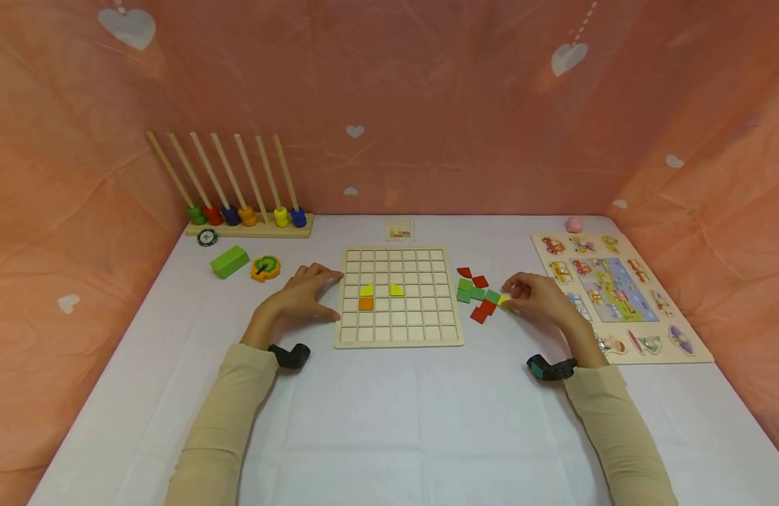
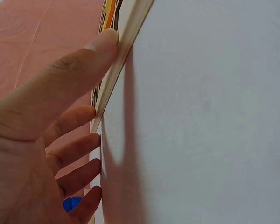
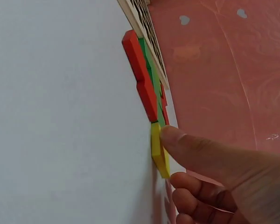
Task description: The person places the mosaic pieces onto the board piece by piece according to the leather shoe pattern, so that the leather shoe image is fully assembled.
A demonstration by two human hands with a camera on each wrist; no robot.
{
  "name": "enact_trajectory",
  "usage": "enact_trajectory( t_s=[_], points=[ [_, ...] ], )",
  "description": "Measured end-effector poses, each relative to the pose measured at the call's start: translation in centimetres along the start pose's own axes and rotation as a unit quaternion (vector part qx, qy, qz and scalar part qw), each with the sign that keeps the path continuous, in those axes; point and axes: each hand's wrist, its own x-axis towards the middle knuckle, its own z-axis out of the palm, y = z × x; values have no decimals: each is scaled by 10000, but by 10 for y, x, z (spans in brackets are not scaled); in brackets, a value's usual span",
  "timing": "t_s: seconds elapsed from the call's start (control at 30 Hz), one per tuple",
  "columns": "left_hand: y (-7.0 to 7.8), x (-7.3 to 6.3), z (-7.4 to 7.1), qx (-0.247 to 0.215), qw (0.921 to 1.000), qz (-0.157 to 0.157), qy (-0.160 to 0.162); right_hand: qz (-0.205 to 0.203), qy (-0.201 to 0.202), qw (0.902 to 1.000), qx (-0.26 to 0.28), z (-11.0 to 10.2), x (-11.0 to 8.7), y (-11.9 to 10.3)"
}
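A wooden grid board lies in the middle of the table, with two yellow tiles and an orange tile in its cells. My left hand rests at the board's left edge, thumb and fingers spread; in the left wrist view the thumb touches the wooden rim. Right of the board lies a loose cluster of red tiles and green tiles. At its right end my right hand pinches a yellow tile, thumb on top, fingers curled beside it.
A small pattern card lies behind the board. At back left stands a peg rack with coloured rings, near a round chip, a green block and a tree piece. A picture puzzle lies right, below a pink object.
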Motion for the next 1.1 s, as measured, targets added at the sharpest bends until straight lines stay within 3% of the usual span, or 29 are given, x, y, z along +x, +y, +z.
enact_trajectory(
  t_s=[0.27, 0.53, 0.83, 1.1],
  points=[
    [0, 0, 0, 32, 10000, 51, 40, 232, -150, 9996, -9, 2, -1, 1],
    [-2, 0, 0, 19, 10000, 77, 47, 65, -155, 9996, 213, -2, -5, -1],
    [-2, 1, 0, 5, 10000, 79, 57, -510, 127, 9972, 533, 1, 12, -25],
    [0, 0, 0, 21, 10000, -41, -38, -1277, -322, 9871, 912, 37, 37, -73]
  ],
)
